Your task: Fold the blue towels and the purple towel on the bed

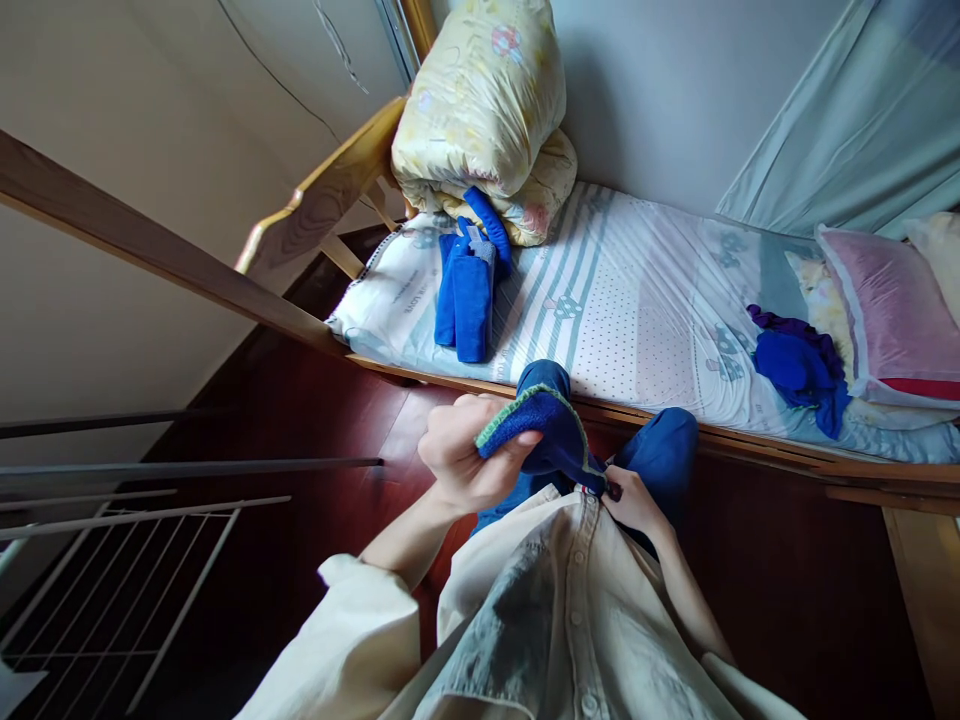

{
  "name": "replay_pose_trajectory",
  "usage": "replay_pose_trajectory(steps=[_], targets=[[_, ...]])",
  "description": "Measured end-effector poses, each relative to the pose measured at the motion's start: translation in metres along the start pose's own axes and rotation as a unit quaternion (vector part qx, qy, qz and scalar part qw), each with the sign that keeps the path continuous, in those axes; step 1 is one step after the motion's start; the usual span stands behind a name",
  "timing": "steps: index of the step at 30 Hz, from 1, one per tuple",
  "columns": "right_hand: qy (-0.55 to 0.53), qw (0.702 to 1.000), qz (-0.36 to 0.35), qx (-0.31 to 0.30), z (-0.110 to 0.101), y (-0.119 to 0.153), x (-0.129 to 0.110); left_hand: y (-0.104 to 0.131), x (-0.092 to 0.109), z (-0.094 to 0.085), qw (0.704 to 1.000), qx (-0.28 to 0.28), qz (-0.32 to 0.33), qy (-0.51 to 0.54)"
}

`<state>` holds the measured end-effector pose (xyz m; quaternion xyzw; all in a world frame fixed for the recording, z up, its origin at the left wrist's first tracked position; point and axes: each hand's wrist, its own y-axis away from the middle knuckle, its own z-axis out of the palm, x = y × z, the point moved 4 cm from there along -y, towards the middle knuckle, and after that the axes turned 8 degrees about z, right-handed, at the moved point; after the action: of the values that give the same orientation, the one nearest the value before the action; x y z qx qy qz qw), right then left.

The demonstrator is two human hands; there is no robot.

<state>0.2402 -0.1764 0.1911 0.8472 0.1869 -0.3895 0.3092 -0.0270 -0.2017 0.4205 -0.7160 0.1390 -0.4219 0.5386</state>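
A small dark blue cloth (pixel 551 425) with a light green stitched edge is stretched between both hands above the lap. My left hand (pixel 469 455) is closed around its upper left end, fingers curled, thumb pressed on the fabric. Lower and to the right, my right hand (pixel 634 497) pinches the opposite end near the shirt front. On the bed ahead lie folded bright blue cloths (pixel 469 295). Another blue and purple cloth pile (pixel 799 365) rests crumpled at the right of the bed.
The bed (pixel 630 310) runs across the front, with a rolled yellow quilt (pixel 484 100) at its left end and a pink pillow (pixel 896 310) at its right. A white metal rack (pixel 142 580) stands at lower left. A wooden rail (pixel 150 255) crosses the left side.
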Motion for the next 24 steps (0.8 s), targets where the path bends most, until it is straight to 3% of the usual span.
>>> replay_pose_trajectory(steps=[4,7,11,16,21,24], targets=[[-0.005,0.999,-0.007,-0.049,0.035,-0.010,-0.007,0.002,-0.002,-0.004,0.999,0.022,-0.022,-0.013],[-0.007,0.998,-0.005,-0.060,0.048,-0.018,0.000,-0.005,0.002,-0.003,0.999,0.026,0.014,0.014],[0.052,0.996,0.048,-0.048,0.044,-0.026,0.023,-0.011,0.006,-0.005,0.996,0.047,0.061,0.034],[0.184,0.966,0.176,-0.037,0.040,-0.034,0.046,-0.003,0.003,-0.025,0.990,0.123,-0.016,-0.072],[0.123,0.985,0.116,-0.022,0.046,-0.050,0.028,0.007,-0.005,-0.041,0.983,0.146,-0.016,-0.115],[0.104,0.990,0.092,0.007,0.032,-0.058,0.020,0.008,-0.021,-0.058,0.974,0.163,-0.026,-0.157]])
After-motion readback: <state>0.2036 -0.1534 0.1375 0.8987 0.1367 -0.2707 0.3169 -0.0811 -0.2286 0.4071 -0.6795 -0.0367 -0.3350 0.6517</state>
